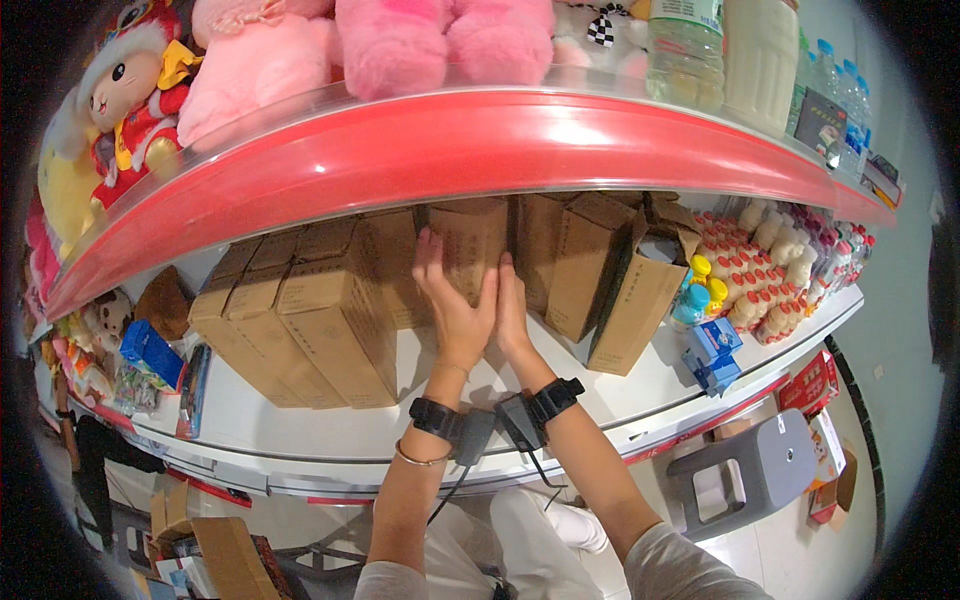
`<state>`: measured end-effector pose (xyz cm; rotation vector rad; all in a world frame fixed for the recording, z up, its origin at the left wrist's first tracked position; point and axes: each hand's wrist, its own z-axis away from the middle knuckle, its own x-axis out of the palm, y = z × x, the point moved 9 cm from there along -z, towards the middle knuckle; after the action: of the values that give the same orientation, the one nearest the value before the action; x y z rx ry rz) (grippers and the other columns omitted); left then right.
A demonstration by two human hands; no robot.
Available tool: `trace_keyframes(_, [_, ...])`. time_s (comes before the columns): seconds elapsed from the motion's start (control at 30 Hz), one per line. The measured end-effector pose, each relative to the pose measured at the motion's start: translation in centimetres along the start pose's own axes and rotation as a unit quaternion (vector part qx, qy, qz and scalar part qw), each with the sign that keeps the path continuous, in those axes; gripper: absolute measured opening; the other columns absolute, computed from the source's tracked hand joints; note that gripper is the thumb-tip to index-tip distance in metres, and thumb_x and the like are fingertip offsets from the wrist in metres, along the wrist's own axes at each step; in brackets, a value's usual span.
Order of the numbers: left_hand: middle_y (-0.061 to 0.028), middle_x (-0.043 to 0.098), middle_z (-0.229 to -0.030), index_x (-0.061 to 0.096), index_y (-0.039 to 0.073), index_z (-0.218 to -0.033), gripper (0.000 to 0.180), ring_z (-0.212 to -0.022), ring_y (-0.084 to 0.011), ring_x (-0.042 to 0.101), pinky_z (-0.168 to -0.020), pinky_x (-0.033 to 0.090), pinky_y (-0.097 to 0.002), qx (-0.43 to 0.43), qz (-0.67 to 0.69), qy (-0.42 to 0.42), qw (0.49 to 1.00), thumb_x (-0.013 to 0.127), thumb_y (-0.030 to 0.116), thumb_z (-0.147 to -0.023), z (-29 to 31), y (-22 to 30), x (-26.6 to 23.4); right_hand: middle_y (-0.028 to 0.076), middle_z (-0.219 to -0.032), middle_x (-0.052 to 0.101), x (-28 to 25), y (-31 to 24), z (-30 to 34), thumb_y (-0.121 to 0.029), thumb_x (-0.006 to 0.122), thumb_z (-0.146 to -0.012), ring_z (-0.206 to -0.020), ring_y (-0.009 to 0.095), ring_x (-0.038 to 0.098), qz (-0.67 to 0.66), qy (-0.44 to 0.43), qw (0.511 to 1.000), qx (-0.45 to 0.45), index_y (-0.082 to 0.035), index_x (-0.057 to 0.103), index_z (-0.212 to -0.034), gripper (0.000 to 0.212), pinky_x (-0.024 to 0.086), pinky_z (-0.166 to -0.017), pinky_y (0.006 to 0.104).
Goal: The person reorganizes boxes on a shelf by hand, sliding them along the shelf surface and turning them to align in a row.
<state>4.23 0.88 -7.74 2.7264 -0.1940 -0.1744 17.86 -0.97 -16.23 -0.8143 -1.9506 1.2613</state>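
Note:
Under the red shelf edge, both my hands reach in to a brown cardboard box (pixel 468 236) standing upright in the back row. My left hand (pixel 455 312) lies along the box's left side and front, fingers raised. At its lower right edge, the fingers of my right hand (pixel 512 305) are held straight and close together. The box sits between the two hands, its lower part hidden behind them. Three similar boxes (pixel 330 340) stand pressed together in front on the left. To the right, another box (pixel 645 305) has a torn-open top, beside a closed box (pixel 588 265).
The white shelf (pixel 440 420) carries small drink bottles (pixel 760 270) at the right and a blue carton (pixel 150 352) at the left. Above runs a red shelf front (pixel 480 140) with pink plush toys (pixel 395 50). A grey stool (pixel 745 470) stands on the floor.

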Motion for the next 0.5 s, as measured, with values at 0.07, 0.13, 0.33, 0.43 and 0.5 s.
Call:
trace_keyframes(0.07, [-0.0227,0.023,-0.138,0.021,0.000,-0.135,0.066,-0.126,-0.0373,0.024,-0.106,0.016,-0.0468,-0.025,0.021,0.010,0.999,0.058,0.017,-0.083,0.0,-0.5,-0.1,0.010,-0.086,0.058,0.1,-0.4,0.1,-0.046,0.034,-0.094,-0.080,0.019,0.053,-0.050,-0.009,0.998,-0.021,0.004,0.056,-0.094,0.054,0.042,-0.074,0.0316])
trace_keyframes(0.13, [-0.0229,0.024,-0.138,0.023,0.000,-0.135,0.064,-0.126,-0.0373,0.024,-0.105,0.017,-0.0467,-0.022,0.030,0.005,0.999,0.056,0.017,-0.084,0.1,-0.6,0.1,0.010,-0.095,0.057,0.5,-1.0,0.3,-0.047,0.035,-0.094,-0.088,0.019,0.052,-0.102,-0.021,0.994,-0.041,0.003,0.055,-0.100,0.054,0.040,-0.079,0.0302])
trace_keyframes(0.33, [-0.0229,0.030,-0.136,0.030,0.000,-0.132,0.049,-0.125,-0.0382,0.028,-0.104,0.020,-0.0464,0.012,0.034,0.018,0.999,0.046,0.015,-0.089,-0.2,-0.1,-0.4,0.015,-0.120,0.046,0.7,-0.5,0.5,-0.056,0.041,-0.088,-0.110,0.021,0.042,-0.135,-0.013,0.990,-0.023,0.003,0.040,-0.122,0.068,0.031,-0.096,0.0307])
trace_keyframes(0.43, [-0.0224,0.031,-0.136,0.034,0.000,-0.131,0.044,-0.124,-0.0385,0.030,-0.104,0.020,-0.0465,0.025,0.000,0.032,0.999,0.042,0.015,-0.090,-0.1,0.1,-0.7,0.016,-0.123,0.045,1.3,-1.3,1.0,-0.055,0.046,-0.087,-0.114,0.022,0.041,-0.124,-0.038,0.991,-0.035,0.003,0.038,-0.125,0.070,0.030,-0.099,0.0317])
trace_keyframes(0.5, [-0.0221,0.032,-0.136,0.035,0.000,-0.130,0.042,-0.124,-0.0385,0.030,-0.104,0.019,-0.0471,0.031,-0.030,0.042,0.998,0.040,0.015,-0.090,-0.1,-0.1,-1.2,0.017,-0.127,0.042,2.8,-2.5,1.9,-0.047,0.052,-0.087,-0.118,0.024,0.039,-0.104,-0.109,0.988,-0.040,0.003,0.036,-0.128,0.067,0.029,-0.101,0.0318])
